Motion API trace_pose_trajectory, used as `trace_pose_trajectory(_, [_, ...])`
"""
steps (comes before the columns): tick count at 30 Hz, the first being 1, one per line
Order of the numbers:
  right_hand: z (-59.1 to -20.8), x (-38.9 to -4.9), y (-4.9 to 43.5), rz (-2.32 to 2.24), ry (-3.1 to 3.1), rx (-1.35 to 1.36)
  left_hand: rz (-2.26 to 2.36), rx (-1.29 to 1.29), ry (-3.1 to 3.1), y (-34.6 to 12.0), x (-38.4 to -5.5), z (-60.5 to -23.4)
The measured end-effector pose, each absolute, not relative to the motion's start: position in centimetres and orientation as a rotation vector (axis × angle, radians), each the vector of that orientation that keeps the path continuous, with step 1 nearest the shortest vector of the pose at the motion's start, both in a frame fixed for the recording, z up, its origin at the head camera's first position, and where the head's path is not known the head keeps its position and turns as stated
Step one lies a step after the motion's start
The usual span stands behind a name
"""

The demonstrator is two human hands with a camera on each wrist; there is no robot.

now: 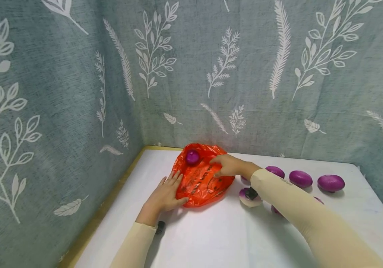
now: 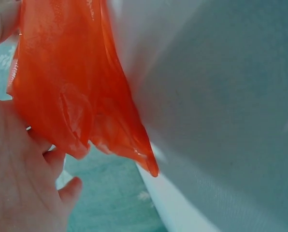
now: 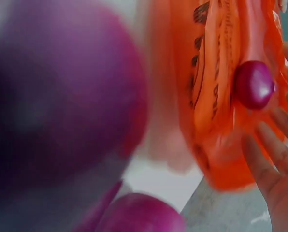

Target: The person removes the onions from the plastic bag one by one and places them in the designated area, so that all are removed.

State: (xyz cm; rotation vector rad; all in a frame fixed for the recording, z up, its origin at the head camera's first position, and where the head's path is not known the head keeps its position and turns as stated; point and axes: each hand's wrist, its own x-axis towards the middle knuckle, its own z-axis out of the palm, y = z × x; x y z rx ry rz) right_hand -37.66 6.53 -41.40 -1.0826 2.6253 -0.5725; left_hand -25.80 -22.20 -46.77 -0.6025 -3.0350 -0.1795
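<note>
A red-orange plastic bag with black print lies spread on the white table. Near its far left edge sits a glossy, round purple vegetable with a small tip, seen also on the bag in the right wrist view. My left hand touches the bag's left edge, fingers spread. In the left wrist view the hanging bag partly covers those fingers. My right hand reaches over the bag's right side with extended fingers. In the right wrist view that hand holds nothing; whether it touches the bag I cannot tell.
Several more glossy purple vegetables, among them one oval, stand right of the bag. A purple-and-white one is partly covered by the right wrist camera. Some hide behind the right sleeve. Patterned grey-green cloth hangs behind the table.
</note>
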Motion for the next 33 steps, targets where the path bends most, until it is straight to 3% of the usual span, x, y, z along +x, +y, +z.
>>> trace_pose_trajectory(33, [-42.4,-41.6,-3.2,-0.592,2.781,-0.961,-0.151,-0.574,-3.057,-22.9,-25.1,-46.6])
